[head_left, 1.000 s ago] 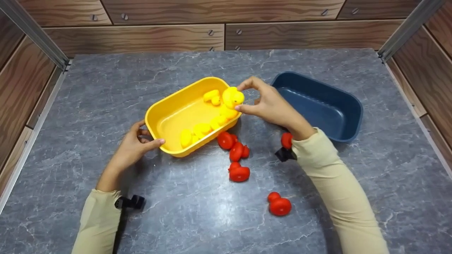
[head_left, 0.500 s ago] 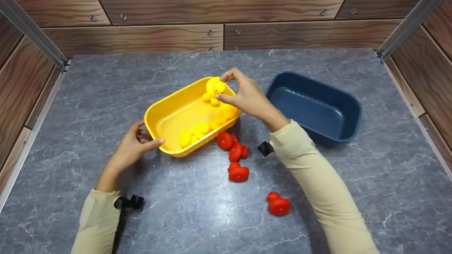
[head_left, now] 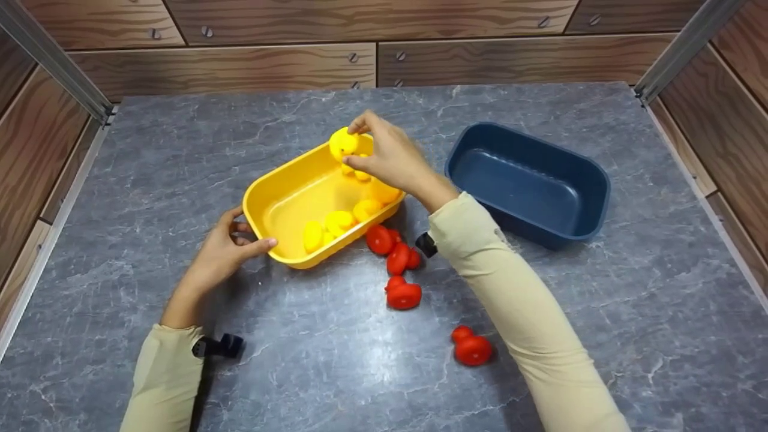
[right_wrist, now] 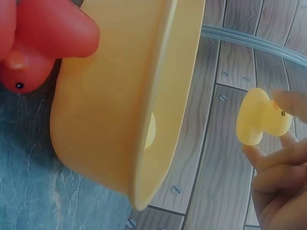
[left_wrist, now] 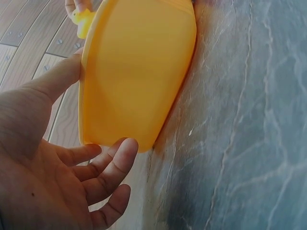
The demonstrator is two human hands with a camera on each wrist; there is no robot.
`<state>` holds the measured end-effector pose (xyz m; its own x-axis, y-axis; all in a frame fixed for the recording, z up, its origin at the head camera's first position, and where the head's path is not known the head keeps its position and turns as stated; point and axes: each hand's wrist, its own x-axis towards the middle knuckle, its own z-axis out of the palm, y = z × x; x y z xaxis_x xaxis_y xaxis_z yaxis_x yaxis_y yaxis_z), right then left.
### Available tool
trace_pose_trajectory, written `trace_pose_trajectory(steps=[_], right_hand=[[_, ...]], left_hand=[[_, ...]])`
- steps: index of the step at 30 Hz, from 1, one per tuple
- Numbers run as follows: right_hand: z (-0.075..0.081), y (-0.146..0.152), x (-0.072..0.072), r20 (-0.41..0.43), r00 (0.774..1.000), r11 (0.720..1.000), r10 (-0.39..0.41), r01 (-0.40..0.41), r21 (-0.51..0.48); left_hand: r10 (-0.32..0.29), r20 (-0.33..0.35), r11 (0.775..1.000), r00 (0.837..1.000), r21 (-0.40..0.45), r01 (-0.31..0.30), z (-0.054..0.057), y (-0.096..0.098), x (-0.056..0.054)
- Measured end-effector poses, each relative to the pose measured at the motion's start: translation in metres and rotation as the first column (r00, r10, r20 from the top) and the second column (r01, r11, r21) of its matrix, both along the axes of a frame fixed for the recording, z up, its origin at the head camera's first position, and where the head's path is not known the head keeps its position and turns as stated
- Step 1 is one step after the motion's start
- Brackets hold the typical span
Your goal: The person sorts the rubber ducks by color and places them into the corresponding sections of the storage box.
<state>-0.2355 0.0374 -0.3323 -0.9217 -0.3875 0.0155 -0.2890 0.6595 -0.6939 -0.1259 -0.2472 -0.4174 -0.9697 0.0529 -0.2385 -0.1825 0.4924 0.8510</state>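
1. We now have the small, glossy yellow toy duck [head_left: 344, 144] farther left, above the far rim of the oblong yellow plastic tub [head_left: 297, 207].
2. Our right hand [head_left: 390, 153] pinches it narrowly between thumb and fingertips; it hangs apart from the tub, so we judge it unreleased.
3. Our left hand [head_left: 219, 255] stays put, gripping the tub's left end, thumb over rim, seemingly steadying it.
4. We see other yellow ducks [head_left: 339, 222] inside; glossy red toy ducks [head_left: 403, 294] lie outside.
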Motion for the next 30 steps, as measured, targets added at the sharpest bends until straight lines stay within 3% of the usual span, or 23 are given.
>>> trace_pose_trajectory(steps=[16,24,30], right_hand=[[-0.01,-0.003,-0.002,-0.013,1.0,0.999,0.011,-0.01,0.038],[-0.008,-0.005,0.002,-0.003,0.998,0.996,0.059,-0.058,0.066],[-0.002,0.007,0.004,0.008,0.998,0.998,0.056,-0.056,-0.012]], left_hand=[[0.002,0.006,1.0,1.0,-0.005,-0.002,-0.001,-0.001,0.0],[0.007,0.008,1.0,1.0,-0.016,-0.007,0.001,-0.002,0.003],[0.0,0.004,1.0,1.0,-0.009,0.0,-0.001,-0.001,0.001]])
